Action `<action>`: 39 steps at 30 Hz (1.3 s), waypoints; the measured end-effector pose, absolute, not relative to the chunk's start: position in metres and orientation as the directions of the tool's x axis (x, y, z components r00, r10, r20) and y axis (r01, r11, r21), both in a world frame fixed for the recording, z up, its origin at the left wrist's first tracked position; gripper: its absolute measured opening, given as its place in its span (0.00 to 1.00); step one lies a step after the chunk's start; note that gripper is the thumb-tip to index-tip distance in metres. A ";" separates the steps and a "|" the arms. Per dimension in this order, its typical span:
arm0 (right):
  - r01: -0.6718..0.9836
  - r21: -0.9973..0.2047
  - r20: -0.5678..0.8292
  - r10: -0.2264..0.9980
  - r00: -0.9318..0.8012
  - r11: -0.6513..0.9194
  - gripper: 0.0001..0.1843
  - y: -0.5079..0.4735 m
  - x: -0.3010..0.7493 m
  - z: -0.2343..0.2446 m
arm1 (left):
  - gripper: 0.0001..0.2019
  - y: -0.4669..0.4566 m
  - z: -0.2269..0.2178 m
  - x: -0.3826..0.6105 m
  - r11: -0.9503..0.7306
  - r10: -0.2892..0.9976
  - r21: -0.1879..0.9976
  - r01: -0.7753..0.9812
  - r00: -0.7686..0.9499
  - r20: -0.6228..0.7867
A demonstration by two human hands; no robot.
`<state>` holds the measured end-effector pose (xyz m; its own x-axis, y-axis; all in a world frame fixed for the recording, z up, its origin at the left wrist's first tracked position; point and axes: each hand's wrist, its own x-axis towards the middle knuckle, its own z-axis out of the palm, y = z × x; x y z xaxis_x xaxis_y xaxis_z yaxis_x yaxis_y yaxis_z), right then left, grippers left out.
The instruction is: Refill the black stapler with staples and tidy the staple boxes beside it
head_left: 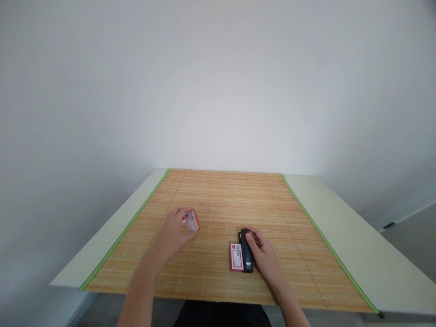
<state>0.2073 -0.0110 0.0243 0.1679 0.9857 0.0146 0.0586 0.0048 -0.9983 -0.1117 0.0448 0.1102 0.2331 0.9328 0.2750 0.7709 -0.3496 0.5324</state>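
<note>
My left hand (177, 234) is closed around a small red-and-white box (192, 220), gripped between thumb and fingers over the left half of the mat. The hand is slightly blurred. A black stapler (247, 252) lies lengthwise on the mat, with my right hand (259, 249) closed on its far end from the right side. Touching or nearly touching the stapler's left side is a second red-and-white box (236, 257), lying flat with its printed label up. Print on the boxes is too small to read.
A bamboo mat (225, 195) with green edging covers the middle of a white table (327, 204). Behind the table rises a plain white wall (225, 91). The table's near edge lies just in front of my dark-clothed lap (221, 314).
</note>
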 end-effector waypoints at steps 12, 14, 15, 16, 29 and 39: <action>0.062 -0.998 0.037 0.989 0.144 0.028 0.28 -0.012 0.208 0.026 | 0.32 -0.006 0.095 0.000 -0.454 0.812 0.731 0.510 0.574 0.105; 0.072 -0.997 0.041 0.988 0.148 0.031 0.28 -0.012 0.208 0.026 | 0.34 -0.006 0.090 0.000 -0.452 0.803 0.749 0.485 0.586 0.105; 0.081 -0.996 0.046 0.987 0.151 0.034 0.28 -0.012 0.208 0.025 | 0.35 -0.006 0.087 0.001 -0.445 0.802 0.762 0.471 0.587 0.106; 0.091 -0.995 0.051 0.987 0.154 0.037 0.27 -0.012 0.208 0.025 | 0.35 -0.006 0.084 0.001 -0.437 0.804 0.775 0.456 0.585 0.109; 0.093 -0.995 0.044 0.983 0.176 0.028 0.28 -0.015 0.208 0.031 | 0.24 0.007 0.071 -0.025 -0.410 0.910 0.715 0.566 0.303 0.282; 0.061 -0.997 -0.044 0.982 0.186 -0.056 0.32 -0.017 0.207 0.032 | 0.21 0.094 0.055 -0.118 -0.041 0.986 0.688 0.725 -0.084 0.147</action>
